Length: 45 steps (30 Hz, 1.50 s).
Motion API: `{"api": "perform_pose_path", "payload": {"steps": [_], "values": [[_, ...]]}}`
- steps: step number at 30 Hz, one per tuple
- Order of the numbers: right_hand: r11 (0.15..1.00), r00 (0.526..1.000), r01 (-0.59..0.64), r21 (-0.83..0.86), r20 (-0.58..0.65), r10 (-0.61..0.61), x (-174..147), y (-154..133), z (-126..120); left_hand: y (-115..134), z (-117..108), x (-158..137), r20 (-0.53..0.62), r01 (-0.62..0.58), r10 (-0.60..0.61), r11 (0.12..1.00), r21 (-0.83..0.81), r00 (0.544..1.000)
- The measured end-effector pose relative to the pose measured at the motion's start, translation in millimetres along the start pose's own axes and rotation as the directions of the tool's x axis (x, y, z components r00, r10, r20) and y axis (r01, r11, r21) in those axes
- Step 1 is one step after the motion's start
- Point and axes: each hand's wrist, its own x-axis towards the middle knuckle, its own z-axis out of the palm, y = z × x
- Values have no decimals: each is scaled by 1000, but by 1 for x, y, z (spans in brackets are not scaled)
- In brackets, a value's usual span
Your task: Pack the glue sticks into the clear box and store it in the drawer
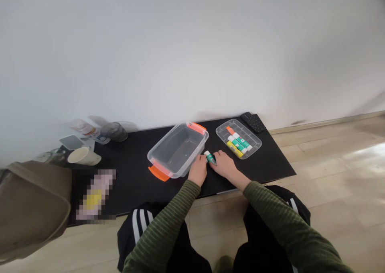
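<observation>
Between my two hands, low over the black table [132, 152], is a glue stick [209, 157] with a white cap and a green label. The curled fingers of my left hand [198, 170] close on its left side, by the cap. My right hand [225, 165] grips the other end, its fingers bent around it. Just left of my hands stands a clear plastic box [182, 146], lidless, with orange latches. Beyond my right hand, a clear lid [221, 134] lies like a tray under several glue sticks [240, 141], a yellow stick [234, 149] and an orange piece [230, 130].
Dark keypad-like objects [254, 122] lie at the back right by the wall. Leftward stand a paper cup [84, 156], a dark glass [114, 131], a tipped bottle [87, 129] and a white device [72, 142]. A brown bag-like object [33, 208] covers the left end.
</observation>
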Motion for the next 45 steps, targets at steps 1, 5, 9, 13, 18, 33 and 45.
{"api": "perform_pose_path", "payload": {"steps": [1,5,9,13,18,33,45], "values": [[1000,1000,5,-7,11,-5,0,-1,0,0,0,0,-1,0,0,1000,-6,1000],[1000,1000,5,-11,31,-4,1,3,-2,-2,1,1,-34,-12,8,994,-107,999],[994,996,-85,72,37,83,1,14,-5,-5,6,5,-76,-4,-31,906,-424,997],[965,991,-127,232,-5,132,-5,24,-11,-5,10,10,18,105,-150,600,-793,989],[899,994,-76,432,-38,102,-24,30,-21,2,8,10,49,96,-193,244,-965,980],[884,987,124,452,-146,-64,-52,34,-32,17,-6,2,121,114,-138,-60,-992,983],[896,960,232,379,-240,-147,-52,42,-32,16,-8,4,87,83,-147,-31,-996,985]]}}
